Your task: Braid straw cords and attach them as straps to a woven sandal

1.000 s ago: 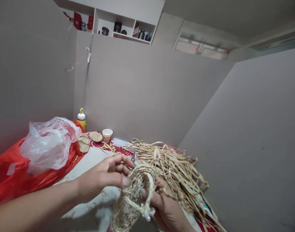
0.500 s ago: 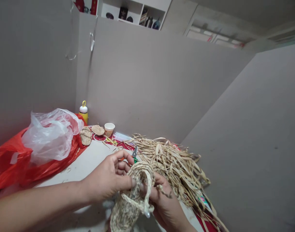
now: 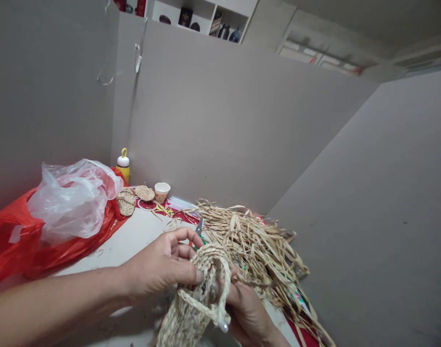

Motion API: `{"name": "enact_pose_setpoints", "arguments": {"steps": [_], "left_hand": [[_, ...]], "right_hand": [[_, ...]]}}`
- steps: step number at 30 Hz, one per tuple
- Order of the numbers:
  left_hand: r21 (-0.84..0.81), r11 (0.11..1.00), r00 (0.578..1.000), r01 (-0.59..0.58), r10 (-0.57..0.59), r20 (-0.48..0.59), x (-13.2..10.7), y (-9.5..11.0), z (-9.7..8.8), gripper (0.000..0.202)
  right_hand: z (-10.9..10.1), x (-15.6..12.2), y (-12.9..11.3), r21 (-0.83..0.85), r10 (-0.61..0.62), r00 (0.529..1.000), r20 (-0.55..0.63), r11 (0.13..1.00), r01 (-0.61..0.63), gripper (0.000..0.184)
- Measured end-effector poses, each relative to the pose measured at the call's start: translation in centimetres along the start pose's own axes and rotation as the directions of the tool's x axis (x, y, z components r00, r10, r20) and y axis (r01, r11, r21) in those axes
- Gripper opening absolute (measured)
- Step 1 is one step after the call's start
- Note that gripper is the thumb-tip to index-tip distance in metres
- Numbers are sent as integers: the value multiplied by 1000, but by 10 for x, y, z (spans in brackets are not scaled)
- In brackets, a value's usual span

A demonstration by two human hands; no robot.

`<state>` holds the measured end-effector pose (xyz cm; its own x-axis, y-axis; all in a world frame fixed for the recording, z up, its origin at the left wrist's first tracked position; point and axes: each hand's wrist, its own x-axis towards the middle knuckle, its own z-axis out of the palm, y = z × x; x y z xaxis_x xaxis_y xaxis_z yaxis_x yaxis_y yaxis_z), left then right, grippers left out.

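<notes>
A small woven straw basket (image 3: 194,308) with a braided rim is held low in the middle, above the table. My left hand (image 3: 162,265) grips its rim from the left, thumb pressed on the weave. My right hand (image 3: 247,313) holds the basket from the right and underneath, fingers partly hidden behind the weave. A small white bead or tip hangs at the rim's lower end.
A heap of loose straw strips (image 3: 256,246) lies right of my hands, with scissors (image 3: 198,229) at its left edge. A red bag (image 3: 10,246) under a clear plastic bag (image 3: 72,197) fills the left. A yellow bottle (image 3: 123,164), paper cup (image 3: 161,191) and woven discs (image 3: 126,202) stand by the grey partition walls.
My left hand has closed in on the basket rim and now presses on it. The view has tilted down slightly; the basket sits a little lower in the frame.
</notes>
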<state>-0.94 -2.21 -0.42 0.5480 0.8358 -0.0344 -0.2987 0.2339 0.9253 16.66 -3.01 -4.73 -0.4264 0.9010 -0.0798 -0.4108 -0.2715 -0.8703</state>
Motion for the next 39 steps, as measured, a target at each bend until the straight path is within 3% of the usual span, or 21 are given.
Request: {"name": "enact_pose_setpoints", "arguments": {"steps": [5, 10, 17, 24, 31, 36, 39], "left_hand": [[-32, 999, 1000, 16, -16, -13, 2, -1, -3, 39], [10, 1000, 1000, 24, -25, 17, 3, 1, -4, 28], [57, 997, 995, 57, -61, 74, 4, -1, -4, 22], [39, 993, 982, 113, -117, 147, 12, -2, -16, 35], [51, 982, 968, 181, -188, 169, 14, 1, -19, 37], [67, 980, 952, 186, -197, 234, 14, 4, -22, 23], [53, 979, 958, 196, -203, 204, 15, 3, -24, 14]], "right_hand": [[-6, 0, 3, -29, -20, 999, -46, 999, 18, 35], [-9, 1, 4, -76, -7, 1000, 8, 997, 7, 35], [2, 3, 5, -111, -128, 992, -10, 986, 126, 42], [5, 5, 3, 11, -61, 997, 54, 998, 61, 37], [4, 8, 5, 8, -1, 998, 71, 1000, 1, 41], [3, 6, 5, -30, -3, 998, 59, 1000, 4, 39], [-1, 5, 8, -64, 1, 1000, 12, 998, 0, 41]]}}
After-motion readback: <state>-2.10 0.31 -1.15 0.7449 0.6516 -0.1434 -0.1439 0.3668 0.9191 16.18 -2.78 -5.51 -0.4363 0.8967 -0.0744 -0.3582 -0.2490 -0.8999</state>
